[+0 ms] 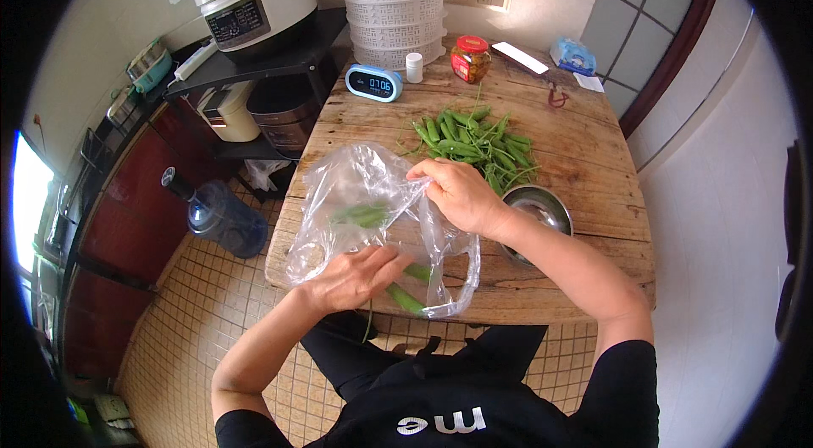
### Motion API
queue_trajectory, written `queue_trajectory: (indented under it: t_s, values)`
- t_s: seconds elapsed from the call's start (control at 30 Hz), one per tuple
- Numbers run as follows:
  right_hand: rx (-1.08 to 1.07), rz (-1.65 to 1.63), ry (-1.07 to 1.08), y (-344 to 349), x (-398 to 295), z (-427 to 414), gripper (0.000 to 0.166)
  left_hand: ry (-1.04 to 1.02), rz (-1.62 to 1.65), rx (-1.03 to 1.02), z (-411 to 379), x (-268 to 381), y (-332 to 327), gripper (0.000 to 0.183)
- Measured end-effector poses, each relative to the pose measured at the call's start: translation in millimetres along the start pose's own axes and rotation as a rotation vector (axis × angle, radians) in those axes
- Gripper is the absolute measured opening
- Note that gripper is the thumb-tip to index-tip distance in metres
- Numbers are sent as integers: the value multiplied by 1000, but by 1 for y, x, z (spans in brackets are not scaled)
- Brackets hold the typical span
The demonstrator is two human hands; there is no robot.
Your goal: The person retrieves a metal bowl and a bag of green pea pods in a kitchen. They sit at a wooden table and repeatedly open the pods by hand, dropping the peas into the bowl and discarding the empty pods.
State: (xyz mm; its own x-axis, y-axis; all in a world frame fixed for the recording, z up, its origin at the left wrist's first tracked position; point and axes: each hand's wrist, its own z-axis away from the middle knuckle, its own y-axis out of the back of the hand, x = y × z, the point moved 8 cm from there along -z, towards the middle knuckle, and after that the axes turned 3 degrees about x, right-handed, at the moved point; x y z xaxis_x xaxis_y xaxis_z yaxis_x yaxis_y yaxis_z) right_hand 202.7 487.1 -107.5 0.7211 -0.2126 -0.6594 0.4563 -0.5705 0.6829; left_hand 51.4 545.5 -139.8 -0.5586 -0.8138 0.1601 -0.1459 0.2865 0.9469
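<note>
A clear plastic bag (356, 178) with a few green pods (362, 215) inside lies on the wooden table (591, 149). My right hand (463, 194) pinches the gathered plastic near the bag's upper right side. Over the lower part of the bag is my left hand (362, 276), palm down, its fingers together; whether they grip the plastic is hard to tell. More green pods (405, 297) show by its fingertips, under the plastic near the table's front edge. Beyond the hands sits a heap of green pea pods (473, 143). A metal bowl (540, 203) is partly hidden behind my right forearm.
At the table's back stand stacked white plastic baskets (394, 3), a blue digital clock (375, 83), a white bottle (414, 68), a red-lidded jar (470, 59), a phone (521, 58) and a tissue pack (573, 55). A blue water jug (228, 222) is on the floor at left.
</note>
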Motion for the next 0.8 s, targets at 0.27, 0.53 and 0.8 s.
queue_trajectory:
  t_s: [0.27, 0.53, 0.8]
  values:
    - [-172, 1, -74, -13, 0, 2, 23, 428, -336, 231, 20, -59, 20, 40]
    - [-379, 20, -84, -12, 2, 13, 37, 820, -440, -94, 28, -105, 1, 41]
    - [-220, 660, -131, 14, 63, -8, 18, 655, 21, -178, 1, -87, 14, 38]
